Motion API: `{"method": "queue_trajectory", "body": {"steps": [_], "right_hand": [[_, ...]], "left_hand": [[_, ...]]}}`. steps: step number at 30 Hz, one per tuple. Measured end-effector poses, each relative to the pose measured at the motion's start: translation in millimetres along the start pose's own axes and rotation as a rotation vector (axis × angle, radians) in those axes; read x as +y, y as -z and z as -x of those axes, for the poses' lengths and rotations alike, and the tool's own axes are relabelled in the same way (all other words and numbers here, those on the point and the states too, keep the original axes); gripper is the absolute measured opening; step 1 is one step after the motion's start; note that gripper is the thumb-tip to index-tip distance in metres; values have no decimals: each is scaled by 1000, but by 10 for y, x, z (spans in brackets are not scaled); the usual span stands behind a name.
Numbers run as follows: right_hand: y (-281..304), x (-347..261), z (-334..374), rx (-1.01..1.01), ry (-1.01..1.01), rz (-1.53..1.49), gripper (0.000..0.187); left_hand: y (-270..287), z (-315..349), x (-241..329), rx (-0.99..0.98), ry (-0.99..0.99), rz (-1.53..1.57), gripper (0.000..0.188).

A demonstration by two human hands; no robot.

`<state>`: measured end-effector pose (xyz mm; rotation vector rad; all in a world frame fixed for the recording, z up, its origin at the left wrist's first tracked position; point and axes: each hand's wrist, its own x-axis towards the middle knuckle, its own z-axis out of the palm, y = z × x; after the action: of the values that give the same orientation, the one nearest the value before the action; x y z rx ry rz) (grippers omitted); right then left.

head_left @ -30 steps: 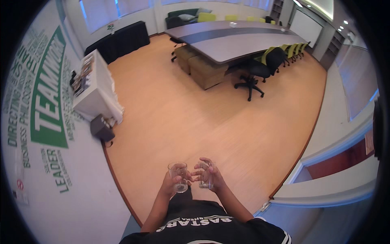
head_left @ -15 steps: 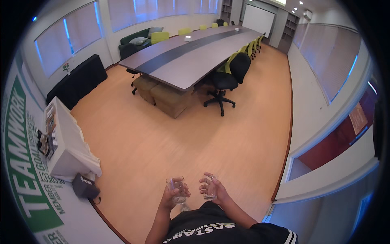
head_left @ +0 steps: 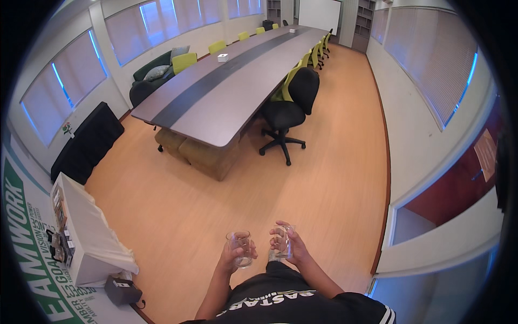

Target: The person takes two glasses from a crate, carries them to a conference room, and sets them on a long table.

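Note:
My left hand [head_left: 232, 256] is wrapped round a clear drinking glass [head_left: 244, 262], held upright in front of my dark shirt. Close beside it, my right hand [head_left: 295, 249] grips a second clear glass [head_left: 284, 249], a little higher, with fingers curled behind its wall. The two glasses stay apart from each other. No contents can be made out in either one. Below both hands is the wood-toned floor [head_left: 216, 210].
Ahead stands a long conference table [head_left: 243, 97] with a black swivel chair [head_left: 286, 113] at its near right corner and brown padded seats [head_left: 199, 156] beneath. A white-draped table [head_left: 91, 243] and a dark box [head_left: 123, 290] are at left. Along the right runs a wall with a doorway [head_left: 448, 200].
The view has shifted, so the conference table and black chair appear farther left, and the near end of the table sits lower. Both glasses stay in my hands.

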<state>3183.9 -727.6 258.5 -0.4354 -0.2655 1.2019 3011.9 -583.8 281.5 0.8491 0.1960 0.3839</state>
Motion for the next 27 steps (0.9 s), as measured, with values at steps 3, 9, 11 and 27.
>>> {"method": "queue_trajectory", "body": {"steps": [3,9,11,27], "right_hand": [[174,-453,-491,-30,-2,38,55],[372,-1292,-1290,-56,56,153,63],[483,-1487,-1510,-76,82,171,64],[1069,-3079,-3560,29,149,198,58]], "left_hand": [[-69,-676,75,15,-6,42,61],[-200,-1866,190,-167,2,183,73],[-152,-2207,161,-182,-7,221,75],[281,-5238,479,-114,70,120,66]]}}
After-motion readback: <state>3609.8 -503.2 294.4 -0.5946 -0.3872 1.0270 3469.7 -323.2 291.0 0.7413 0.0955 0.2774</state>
